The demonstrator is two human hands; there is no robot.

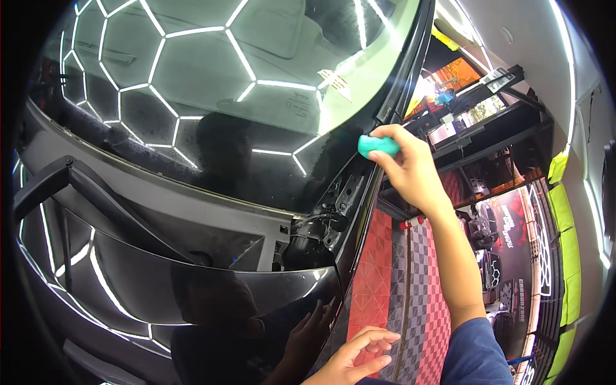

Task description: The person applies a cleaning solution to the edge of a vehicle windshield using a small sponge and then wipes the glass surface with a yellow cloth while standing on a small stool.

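Observation:
My right hand (409, 161) grips a soft-looking teal block (378, 146) between thumb and fingers; whether it is clay or sponge I cannot tell. The block is at the side edge of a black car's windshield (207, 125), beside the dark pillar trim (402, 82). Low in the view my left hand (358, 353) hangs with fingers spread and slightly bent, holding nothing, near the side of the glossy black hood (216, 298). Hexagonal light strips are reflected in the glass, and water drops or specks lie along its lower part.
A black wiper arm (115, 211) stands raised over the grey cowl panel (168, 207). Near the windshield corner, a gap exposes the wiper pivot and hinge parts (320, 226). Beyond the car are checkered floor tiles (375, 269), a dark shelf frame (486, 120) and a red bottle or can (412, 223).

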